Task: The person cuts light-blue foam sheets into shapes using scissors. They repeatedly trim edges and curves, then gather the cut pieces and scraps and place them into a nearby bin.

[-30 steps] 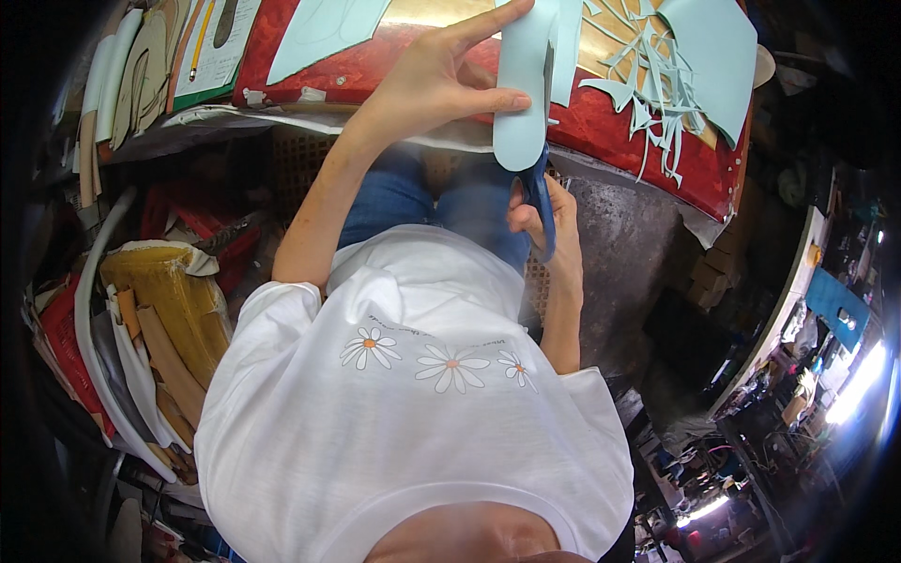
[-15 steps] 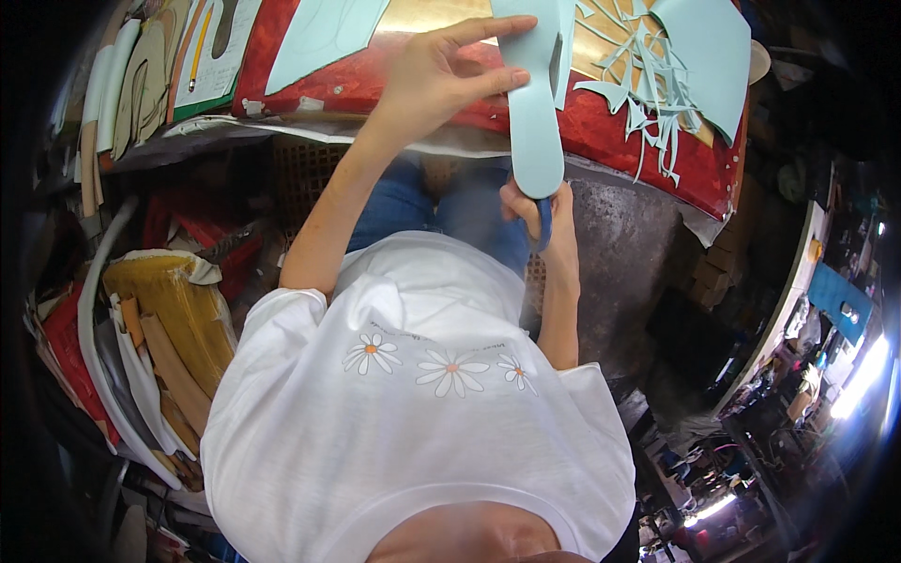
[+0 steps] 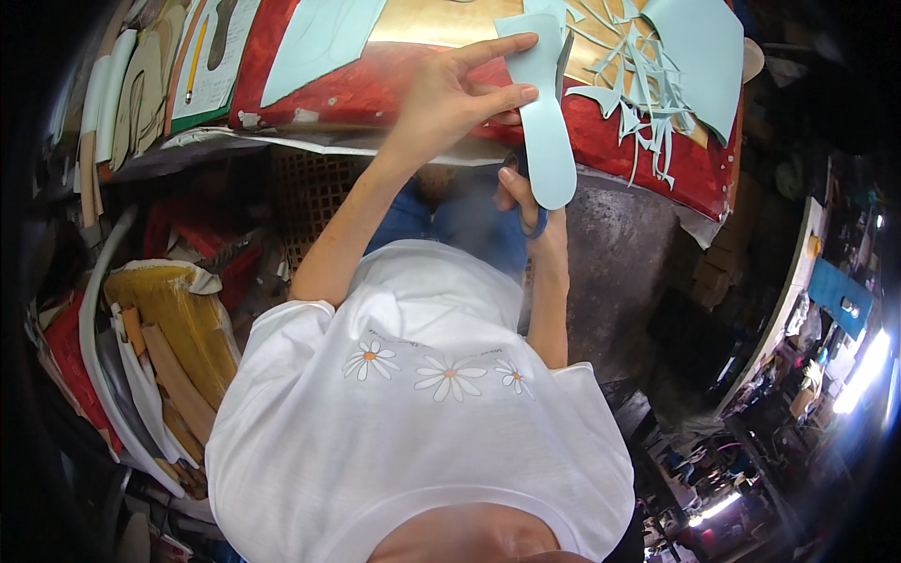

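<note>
From the fingers (image 3: 502, 94) of my left hand (image 3: 450, 98) outward: they are pinched narrow on the upper part of a pale blue sole-shaped cutout (image 3: 542, 113), thumb on one face and the other fingers on the far face. The cutout's long axis runs almost straight toward my body, its rounded end hanging down past the edge of the red-covered bench (image 3: 366, 84). My right hand (image 3: 526, 202) sits just below that rounded end, closed through the blue handles of a pair of scissors (image 3: 554, 84) whose blade rises along the cutout's right edge. So the piece lies between both hands, the left holding it, the right nearer its lower end. Beyond, pale blue offcut strips (image 3: 638, 75) lie on the bench.
</note>
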The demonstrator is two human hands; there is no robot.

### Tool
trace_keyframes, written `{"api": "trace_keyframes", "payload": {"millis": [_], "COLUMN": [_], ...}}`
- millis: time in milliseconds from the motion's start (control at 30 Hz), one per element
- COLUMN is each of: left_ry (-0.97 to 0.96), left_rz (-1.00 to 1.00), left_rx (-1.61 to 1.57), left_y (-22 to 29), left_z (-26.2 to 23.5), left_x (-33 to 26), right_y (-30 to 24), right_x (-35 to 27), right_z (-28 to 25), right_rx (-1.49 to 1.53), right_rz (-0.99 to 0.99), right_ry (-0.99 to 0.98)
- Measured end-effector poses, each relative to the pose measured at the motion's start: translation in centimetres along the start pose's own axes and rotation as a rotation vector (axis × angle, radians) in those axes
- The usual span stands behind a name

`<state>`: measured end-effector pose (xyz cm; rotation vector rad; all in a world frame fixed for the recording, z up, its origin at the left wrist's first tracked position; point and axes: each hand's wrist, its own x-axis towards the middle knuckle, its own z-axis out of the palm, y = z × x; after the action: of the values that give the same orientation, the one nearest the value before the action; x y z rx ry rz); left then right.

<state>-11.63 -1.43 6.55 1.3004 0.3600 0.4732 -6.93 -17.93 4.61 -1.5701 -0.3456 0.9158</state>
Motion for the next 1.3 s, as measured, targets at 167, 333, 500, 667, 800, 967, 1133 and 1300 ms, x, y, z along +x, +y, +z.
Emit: {"api": "trace_keyframes", "payload": {"millis": [167,333,500,667,800,967,1133,1300], "left_ry": [-0.001,-0.063,0.005,-0.078,-0.07,-0.034,-0.028,-0.034], "left_rz": [0.002,-0.047,0.146,0.017,0.014,-0.002,0.0,0.016], "left_rx": [-0.023,-0.012,-0.019,0.035,0.05,0.068,0.057,0.068], "left_y": [-0.2,-1.1,-1.6,-0.7,-0.3,0.0,0.1,0.1], "left_z": [0.8,1.5,1.3,0.2,1.0,1.4,1.5,1.4], "left_x": [1.1,2.6,4.3,3.1,1.8,0.6,0.1,0.0], "right_y": [-0.2,-0.2,0.6,0.6,0.3,-0.2,-0.5,-0.5], "right_x": [0.5,1.0,1.9,1.1,0.9,1.5,1.5,1.3], "right_z": [0.2,-0.8,-2.4,-3.3,-2.3,-1.6,-1.6,-1.8], "right_rx": [0.095,0.045,0.121,0.065,0.099,0.147,0.148,0.138], "right_rz": [-0.053,-0.058,-0.001,-0.097,-0.122,-0.183,-0.172,-0.129], "right_ry": [0.064,0.133,0.134,-0.117,-0.136,-0.122,-0.143,-0.16]}}
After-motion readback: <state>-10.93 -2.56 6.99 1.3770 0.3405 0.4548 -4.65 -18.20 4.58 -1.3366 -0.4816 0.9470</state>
